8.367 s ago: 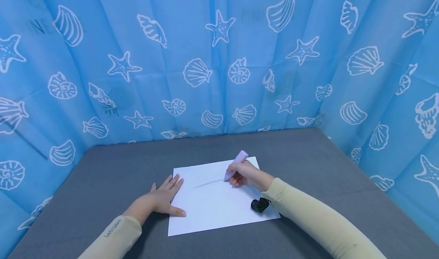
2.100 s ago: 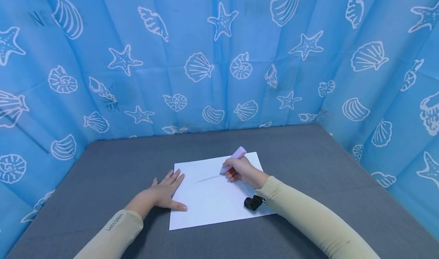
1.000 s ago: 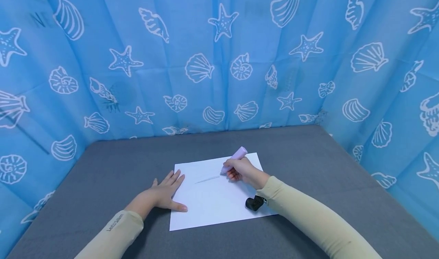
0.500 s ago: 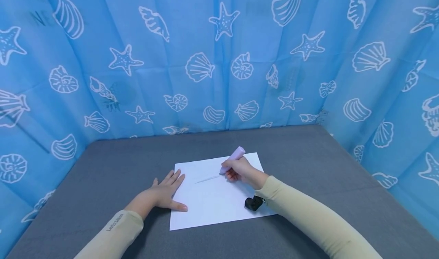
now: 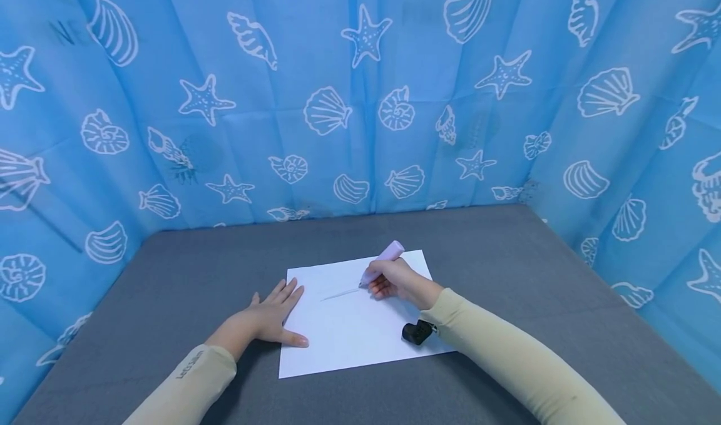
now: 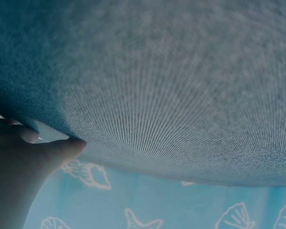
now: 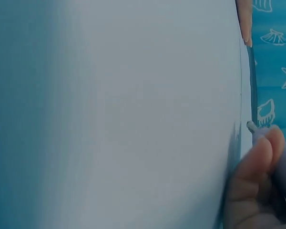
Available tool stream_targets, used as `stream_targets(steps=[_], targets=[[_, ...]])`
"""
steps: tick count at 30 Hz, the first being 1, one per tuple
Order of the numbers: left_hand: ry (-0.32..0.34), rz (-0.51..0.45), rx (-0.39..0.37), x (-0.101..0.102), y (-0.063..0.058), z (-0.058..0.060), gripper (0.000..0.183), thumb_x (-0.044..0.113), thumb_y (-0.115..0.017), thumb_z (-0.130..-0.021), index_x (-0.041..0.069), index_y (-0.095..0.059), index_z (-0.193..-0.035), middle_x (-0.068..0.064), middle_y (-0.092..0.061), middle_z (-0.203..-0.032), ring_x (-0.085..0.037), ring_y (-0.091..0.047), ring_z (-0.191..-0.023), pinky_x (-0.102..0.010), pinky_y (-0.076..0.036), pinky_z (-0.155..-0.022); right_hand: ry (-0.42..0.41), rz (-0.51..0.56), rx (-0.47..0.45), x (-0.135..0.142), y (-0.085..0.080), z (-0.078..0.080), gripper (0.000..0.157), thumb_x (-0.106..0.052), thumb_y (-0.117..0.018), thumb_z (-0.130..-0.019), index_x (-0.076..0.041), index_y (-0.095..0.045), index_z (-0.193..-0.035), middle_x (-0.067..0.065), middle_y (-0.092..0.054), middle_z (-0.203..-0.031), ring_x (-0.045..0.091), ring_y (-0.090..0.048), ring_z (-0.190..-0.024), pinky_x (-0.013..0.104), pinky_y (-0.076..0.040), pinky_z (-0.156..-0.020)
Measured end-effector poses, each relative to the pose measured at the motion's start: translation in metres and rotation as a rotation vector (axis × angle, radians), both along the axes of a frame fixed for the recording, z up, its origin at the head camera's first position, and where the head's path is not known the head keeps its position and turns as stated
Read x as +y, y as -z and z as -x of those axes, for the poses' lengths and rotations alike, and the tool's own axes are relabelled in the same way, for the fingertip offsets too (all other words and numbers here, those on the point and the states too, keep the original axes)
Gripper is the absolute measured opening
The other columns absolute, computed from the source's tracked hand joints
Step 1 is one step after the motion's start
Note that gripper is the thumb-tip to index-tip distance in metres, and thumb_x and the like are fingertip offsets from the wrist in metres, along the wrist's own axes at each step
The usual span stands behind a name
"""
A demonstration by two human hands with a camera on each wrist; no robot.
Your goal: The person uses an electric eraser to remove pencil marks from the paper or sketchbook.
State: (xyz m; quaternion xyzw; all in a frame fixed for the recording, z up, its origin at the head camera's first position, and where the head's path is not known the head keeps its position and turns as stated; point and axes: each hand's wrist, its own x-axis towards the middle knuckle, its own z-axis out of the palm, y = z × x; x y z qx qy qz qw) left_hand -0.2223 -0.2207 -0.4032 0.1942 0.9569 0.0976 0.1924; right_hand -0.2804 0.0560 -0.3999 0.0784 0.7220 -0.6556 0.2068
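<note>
My right hand [image 5: 397,279] pinches a thick lavender pen-shaped tool [image 5: 392,250] that looks like an electric eraser. Its small greyish tip [image 7: 250,126] points down and left, at the right end of a thin grey line [image 5: 340,295] on the white paper [image 5: 338,337]. Whether the tip touches the paper, I cannot tell. Flat and spread, my left hand [image 5: 272,317] rests over the paper's left edge, with fingertips and thumb on the sheet. In the left wrist view, part of the left hand [image 6: 24,157] shows at the lower left.
A grey cloth-covered table [image 5: 214,262] lies beneath the paper. A small black device [image 5: 417,333] hangs at my right wrist, over the paper's lower right. Behind the table and along its sides hangs a blue curtain [image 5: 321,149] with white shell and starfish prints.
Since the oldest frame, the tool's tip has shifted slightly left along the line, whose right end now looks shorter. The view has tilted slightly. My left hand has stayed on the paper's edge.
</note>
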Motion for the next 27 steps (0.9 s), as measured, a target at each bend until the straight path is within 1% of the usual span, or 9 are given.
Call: stream_targets(steps=[7, 9, 12, 17, 21, 23, 27], targets=[[-0.001, 0.005, -0.003, -0.0010, 0.0012, 0.0020, 0.115, 0.072, -0.066, -0.075, 0.007, -0.016, -0.156, -0.016, -0.004, -0.162, -0.039, -0.001, -0.147, -0.073, -0.004, -0.105, 0.050, 0.002, 0.021, -0.0037, 0.0003, 0.0001, 0.019, -0.011, -0.061, -0.086, 0.005, -0.058, -0.097, 0.008, -0.054, -0.061, 0.012, -0.048, -0.048, 0.022, -0.044, -0.047], [-0.001, 0.005, -0.004, -0.0010, 0.0010, 0.0021, 0.115, 0.072, -0.066, -0.075, 0.007, -0.016, -0.156, -0.016, -0.004, -0.162, -0.039, -0.001, -0.147, -0.073, -0.004, -0.105, 0.040, -0.013, 0.025, -0.0047, -0.0003, -0.0001, 0.019, -0.011, -0.061, -0.087, 0.005, -0.058, -0.096, 0.007, -0.053, -0.060, 0.012, -0.048, -0.047, 0.022, -0.044, -0.047], [0.000, 0.005, -0.001, -0.0008, 0.0008, 0.0016, 0.115, 0.072, -0.066, -0.075, 0.007, -0.017, -0.156, -0.016, -0.004, -0.162, -0.038, -0.001, -0.147, -0.073, -0.005, -0.105, 0.005, -0.048, 0.011, -0.0057, -0.0013, -0.0007, 0.018, -0.012, -0.062, -0.088, 0.003, -0.057, -0.095, 0.007, -0.053, -0.060, 0.012, -0.048, -0.046, 0.021, -0.043, -0.046], [-0.003, 0.007, -0.003, 0.0001, 0.0005, -0.0001, 0.114, 0.072, -0.066, -0.075, 0.007, -0.017, -0.156, -0.016, -0.005, -0.162, -0.039, -0.002, -0.147, -0.073, -0.005, -0.105, 0.023, -0.050, 0.015, -0.0063, -0.0009, -0.0015, 0.020, -0.013, -0.062, -0.089, 0.004, -0.056, -0.099, 0.008, -0.054, -0.062, 0.012, -0.049, -0.047, 0.022, -0.044, -0.047], [-0.003, 0.002, -0.001, 0.0005, 0.0001, 0.0000, 0.114, 0.071, -0.066, -0.075, 0.007, -0.018, -0.155, -0.016, -0.005, -0.162, -0.039, -0.002, -0.147, -0.073, -0.004, -0.105, 0.007, -0.067, 0.013, -0.0058, -0.0021, -0.0020, 0.020, -0.014, -0.063, -0.089, 0.003, -0.057, -0.098, 0.008, -0.054, -0.062, 0.013, -0.049, -0.048, 0.022, -0.044, -0.048], [-0.002, -0.002, -0.004, 0.0008, -0.0009, 0.0003, 0.115, 0.071, -0.066, -0.075, 0.006, -0.018, -0.155, -0.016, -0.005, -0.162, -0.039, -0.002, -0.147, -0.073, -0.004, -0.105, -0.012, -0.065, 0.009, -0.0060, -0.0033, -0.0024, 0.020, -0.014, -0.064, -0.089, 0.003, -0.057, -0.097, 0.008, -0.054, -0.063, 0.013, -0.049, -0.049, 0.022, -0.044, -0.048], [0.000, -0.002, -0.016, 0.0011, -0.0020, 0.0017, 0.116, 0.073, -0.065, -0.074, 0.006, -0.016, -0.156, -0.017, -0.003, -0.162, -0.039, 0.000, -0.147, -0.073, -0.003, -0.105, 0.000, -0.024, 0.013, -0.0051, -0.0027, -0.0013, 0.021, -0.013, -0.063, -0.090, 0.004, -0.056, -0.099, 0.008, -0.054, -0.063, 0.013, -0.050, -0.049, 0.022, -0.045, -0.048]])
